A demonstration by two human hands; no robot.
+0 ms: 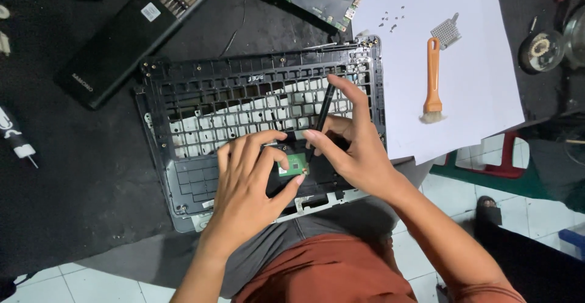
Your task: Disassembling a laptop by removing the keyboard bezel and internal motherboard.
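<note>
Your left hand (247,184) presses fingers flat beside the small green board (292,164); your right hand (353,147) pinches a black screwdriver (321,120) over the laptop shell (183,181).

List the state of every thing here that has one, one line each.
Laptop palmrest frame: stripped, underside up, keyboard grid bare.
Small green circuit board: seated in the frame, left hand resting beside it.
Black screwdriver: held tilted in the right hand, tip at the board.
Orange-handled brush: lying flat on white paper.
Loose screws: scattered on the paper.
</note>
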